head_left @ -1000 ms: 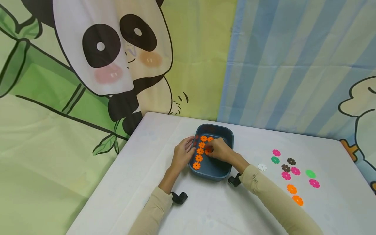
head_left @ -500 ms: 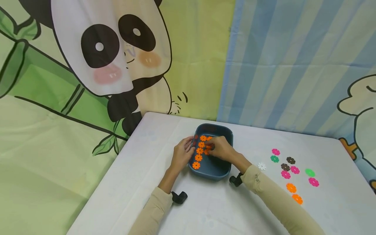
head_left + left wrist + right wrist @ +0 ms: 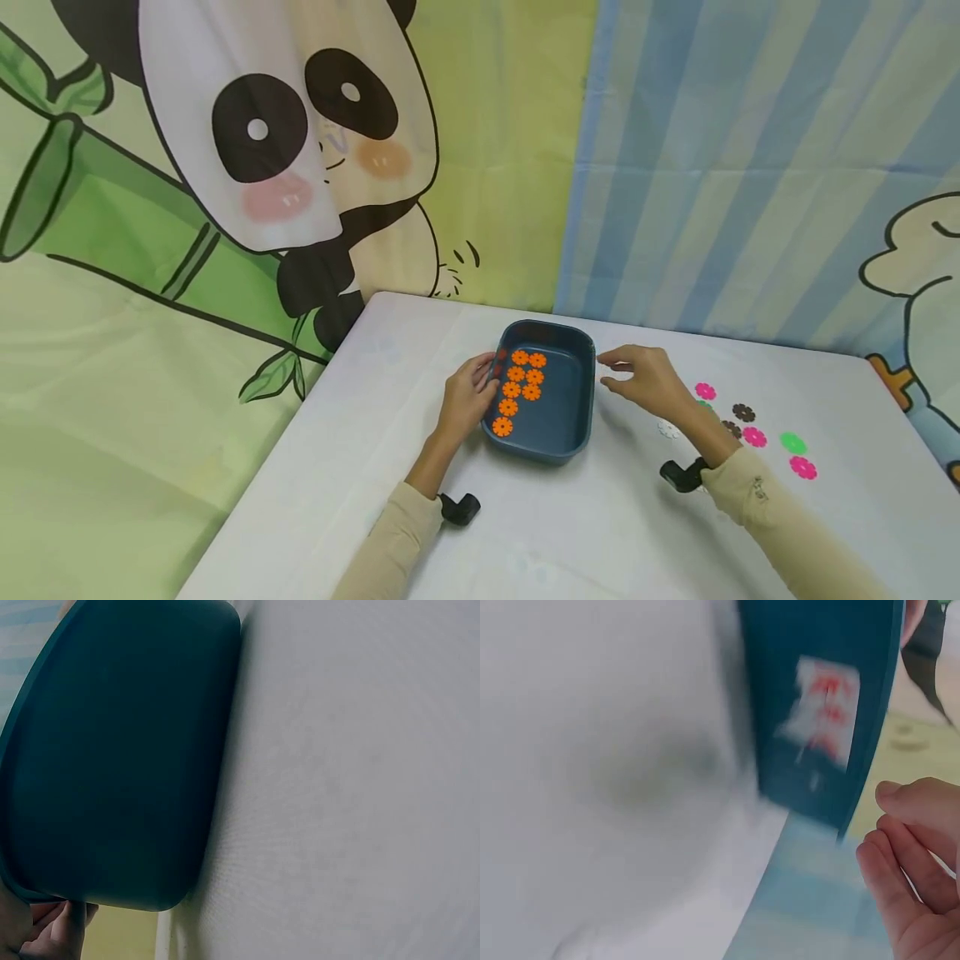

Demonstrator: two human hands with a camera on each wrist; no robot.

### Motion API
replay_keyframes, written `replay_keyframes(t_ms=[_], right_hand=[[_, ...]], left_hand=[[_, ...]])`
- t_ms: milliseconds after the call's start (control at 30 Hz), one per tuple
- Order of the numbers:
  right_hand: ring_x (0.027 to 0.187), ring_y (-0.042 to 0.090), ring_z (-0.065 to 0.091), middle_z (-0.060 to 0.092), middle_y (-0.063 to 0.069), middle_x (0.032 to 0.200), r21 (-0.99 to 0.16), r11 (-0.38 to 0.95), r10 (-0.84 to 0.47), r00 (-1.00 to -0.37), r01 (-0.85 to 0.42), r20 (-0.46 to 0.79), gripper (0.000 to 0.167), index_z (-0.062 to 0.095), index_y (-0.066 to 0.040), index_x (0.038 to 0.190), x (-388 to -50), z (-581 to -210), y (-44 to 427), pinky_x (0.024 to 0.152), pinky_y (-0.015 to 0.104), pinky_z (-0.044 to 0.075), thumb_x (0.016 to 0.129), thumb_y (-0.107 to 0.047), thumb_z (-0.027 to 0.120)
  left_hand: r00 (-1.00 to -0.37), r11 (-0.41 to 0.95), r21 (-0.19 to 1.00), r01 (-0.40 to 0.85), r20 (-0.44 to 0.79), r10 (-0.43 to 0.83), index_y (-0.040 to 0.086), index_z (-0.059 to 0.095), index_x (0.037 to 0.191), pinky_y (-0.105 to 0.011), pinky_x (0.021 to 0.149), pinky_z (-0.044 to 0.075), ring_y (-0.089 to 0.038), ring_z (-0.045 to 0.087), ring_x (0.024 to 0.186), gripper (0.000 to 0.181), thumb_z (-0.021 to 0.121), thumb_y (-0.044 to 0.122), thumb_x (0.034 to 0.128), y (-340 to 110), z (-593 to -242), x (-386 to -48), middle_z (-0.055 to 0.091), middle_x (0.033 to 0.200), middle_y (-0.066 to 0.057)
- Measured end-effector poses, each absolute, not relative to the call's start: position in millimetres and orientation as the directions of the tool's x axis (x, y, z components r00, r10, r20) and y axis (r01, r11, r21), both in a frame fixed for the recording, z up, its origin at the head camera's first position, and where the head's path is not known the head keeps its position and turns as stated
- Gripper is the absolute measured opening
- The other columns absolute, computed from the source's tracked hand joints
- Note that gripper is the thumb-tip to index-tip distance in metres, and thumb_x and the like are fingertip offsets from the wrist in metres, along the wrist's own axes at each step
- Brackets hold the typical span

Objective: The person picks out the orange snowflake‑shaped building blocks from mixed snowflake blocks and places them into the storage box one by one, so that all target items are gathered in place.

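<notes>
A deep dark-blue plastic tray (image 3: 562, 421) stands on the table in the head view. Orange notched snowflake discs (image 3: 535, 377) lie flat inside it, one long column at the left and a shorter one beside it. My left hand (image 3: 465, 396) pinches the tray's left rim between thumb and fingers; the left wrist view shows the fingers (image 3: 64, 930) at the tray's wall. Just off the tray's right wall is my right hand (image 3: 645, 379), thumb and fingers apart with nothing between them. The right wrist view shows this hand (image 3: 919, 862) near a torn white-and-red label (image 3: 829, 712).
Loose snowflake discs lie right of the tray: pink (image 3: 803, 467), green (image 3: 792, 442), brown (image 3: 744, 412) and white (image 3: 668, 429). My right forearm (image 3: 708, 433) covers part of that group. Behind the white table (image 3: 337, 467) hangs a printed curtain (image 3: 502, 167).
My right hand has left the orange discs inside the tray and moved right, over the wall to outside it. The shorter column now shows fully. My left hand stays on the rim.
</notes>
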State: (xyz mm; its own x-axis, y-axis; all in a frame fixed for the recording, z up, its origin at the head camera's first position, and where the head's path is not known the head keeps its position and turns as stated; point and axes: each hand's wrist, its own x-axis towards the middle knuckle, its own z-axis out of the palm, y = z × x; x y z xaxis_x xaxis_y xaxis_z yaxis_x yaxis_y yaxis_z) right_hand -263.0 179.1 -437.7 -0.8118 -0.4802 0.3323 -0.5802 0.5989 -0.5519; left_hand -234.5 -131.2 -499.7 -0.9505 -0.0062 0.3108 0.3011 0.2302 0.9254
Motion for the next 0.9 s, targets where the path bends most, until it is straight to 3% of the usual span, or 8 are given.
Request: replay_keyframes(t_ms=[267, 433, 600, 900], right_hand=[[0.094, 0.034, 0.069, 0.070, 0.015, 0.109, -0.527, 0.726, -0.354, -0.897, -0.442, 0.264, 0.033, 0.072, -0.003, 0.112, -233, -439, 254, 0.079, 0.049, 0.059, 0.080, -0.004, 0.079], [0.093, 0.037, 0.068, 0.070, 0.019, 0.108, -0.510, 0.779, -0.284, -0.931, -0.364, 0.231, 0.034, 0.071, 0.000, 0.112, -212, -443, 289, 0.074, 0.044, 0.061, 0.080, -0.007, 0.079], [0.092, 0.039, 0.068, 0.069, 0.021, 0.104, -0.505, 0.807, -0.226, -0.950, -0.306, 0.215, 0.034, 0.071, 0.002, 0.110, -193, -450, 314, 0.068, 0.034, 0.062, 0.079, -0.006, 0.080], [0.091, 0.043, 0.067, 0.068, 0.024, 0.105, -0.503, 0.850, -0.126, -0.987, -0.157, 0.096, 0.041, 0.070, 0.003, 0.110, -156, -464, 337, 0.063, 0.039, 0.062, 0.076, -0.014, 0.084]], left_hand=[[-0.943, 0.254, 0.913, 0.320, 0.334, -0.010, -0.007, 0.055, 0.130, -0.022, 0.095, 0.049, -0.028, 0.057, 0.121, 0.045, 0.065, -0.010, 0.0870, -134, -500, -236, 0.057, 0.131, -0.022], [-0.945, 0.264, 0.913, 0.311, 0.326, -0.016, -0.006, 0.055, 0.131, -0.022, 0.095, 0.049, -0.027, 0.057, 0.121, 0.045, 0.065, -0.009, 0.0872, -137, -500, -236, 0.057, 0.131, -0.021], [-0.946, 0.257, 0.916, 0.307, 0.323, -0.018, -0.006, 0.054, 0.131, -0.024, 0.095, 0.050, -0.027, 0.057, 0.121, 0.045, 0.065, -0.010, 0.0870, -136, -499, -235, 0.057, 0.131, -0.021], [-0.949, 0.229, 0.924, 0.306, 0.316, -0.012, -0.003, 0.056, 0.131, -0.031, 0.096, 0.050, -0.028, 0.056, 0.121, 0.045, 0.066, -0.008, 0.0875, -132, -503, -235, 0.057, 0.132, -0.021]])
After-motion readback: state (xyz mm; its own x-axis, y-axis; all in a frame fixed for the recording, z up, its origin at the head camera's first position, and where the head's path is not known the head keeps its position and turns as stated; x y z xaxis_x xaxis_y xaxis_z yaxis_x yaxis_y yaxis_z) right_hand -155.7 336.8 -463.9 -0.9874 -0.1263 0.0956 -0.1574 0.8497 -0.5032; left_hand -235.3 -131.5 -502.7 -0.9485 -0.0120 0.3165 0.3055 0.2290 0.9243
